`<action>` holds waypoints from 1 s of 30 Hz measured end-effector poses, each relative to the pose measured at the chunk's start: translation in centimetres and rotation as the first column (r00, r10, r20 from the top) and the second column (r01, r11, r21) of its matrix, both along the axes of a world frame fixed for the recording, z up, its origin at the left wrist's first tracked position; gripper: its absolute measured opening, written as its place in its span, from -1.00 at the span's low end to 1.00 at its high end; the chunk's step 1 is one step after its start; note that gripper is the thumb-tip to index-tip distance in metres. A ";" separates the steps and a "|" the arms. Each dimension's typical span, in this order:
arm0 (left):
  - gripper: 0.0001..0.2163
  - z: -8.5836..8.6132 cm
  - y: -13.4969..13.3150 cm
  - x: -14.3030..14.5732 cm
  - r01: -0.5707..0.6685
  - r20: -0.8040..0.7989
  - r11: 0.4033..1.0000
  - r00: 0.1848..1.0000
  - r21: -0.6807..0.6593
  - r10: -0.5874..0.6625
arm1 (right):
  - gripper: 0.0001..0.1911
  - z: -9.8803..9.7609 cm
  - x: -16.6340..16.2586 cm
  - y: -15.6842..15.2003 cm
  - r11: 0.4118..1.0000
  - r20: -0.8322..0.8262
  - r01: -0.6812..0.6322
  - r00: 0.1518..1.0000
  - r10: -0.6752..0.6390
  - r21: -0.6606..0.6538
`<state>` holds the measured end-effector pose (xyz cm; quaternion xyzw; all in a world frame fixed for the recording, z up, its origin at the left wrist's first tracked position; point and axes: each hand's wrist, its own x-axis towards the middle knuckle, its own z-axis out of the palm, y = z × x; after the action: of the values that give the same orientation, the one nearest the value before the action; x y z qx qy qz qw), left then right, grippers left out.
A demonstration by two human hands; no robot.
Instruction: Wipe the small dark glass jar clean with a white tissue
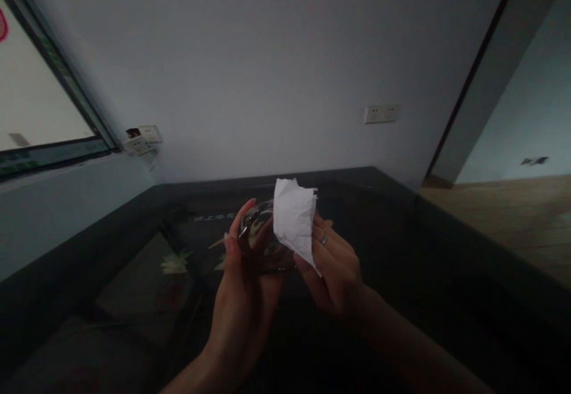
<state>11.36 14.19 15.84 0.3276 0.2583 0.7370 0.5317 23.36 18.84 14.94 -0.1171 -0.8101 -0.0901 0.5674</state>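
A clear glass vessel, round like a bowl or ashtray (256, 236), is held above the dark tabletop, tilted toward me. My left hand (238, 278) is closed round its left side and underneath. In my right hand (336, 263), which wears a ring, a piece of white tissue (294, 212) is gripped between the fingers. The tissue covers the right part of the glass rim, and my right fingertips are at the glass's right edge. How far the tissue reaches inside the glass is hidden.
The glossy black table (388, 233) stands against a pale wall and mirrors the window (40, 84). A double wall socket (381, 113) is at the right, more sockets (143, 140) at the left corner. Wooden floor (513, 215) shows beyond the table's right edge.
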 end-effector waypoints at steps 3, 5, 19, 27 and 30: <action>-0.53 0.1 0.0 -0.2 -0.028 0.016 1.000 0.999 0.005 0.028 | -0.58 -0.3 -0.2 0.0 1.000 -0.017 -0.009 1.000 0.009 -0.001; -0.54 0.2 0.1 -0.2 0.003 0.021 1.000 1.000 0.006 -0.003 | -0.59 -0.2 -0.2 -0.1 1.000 -0.023 0.011 1.000 -0.012 -0.016; -0.53 -0.8 -0.3 0.7 0.039 -0.054 0.983 0.997 -0.181 -0.049 | -0.65 1.4 -0.1 -1.4 0.999 0.175 0.042 0.984 -0.044 0.016; -0.47 -0.7 -0.1 0.5 0.061 -0.042 0.994 0.997 -0.091 -0.065 | -0.61 1.0 -0.1 -1.2 0.997 0.184 0.070 0.980 -0.074 0.029; -0.47 -0.7 -0.1 0.5 0.075 -0.021 0.995 0.997 -0.072 -0.076 | -0.61 1.2 -0.2 -1.3 0.996 0.145 0.092 0.985 -0.094 0.019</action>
<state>11.84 14.06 15.10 0.3270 0.2781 0.7027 0.5674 23.18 17.49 16.12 -0.1442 -0.8425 -0.1299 0.5024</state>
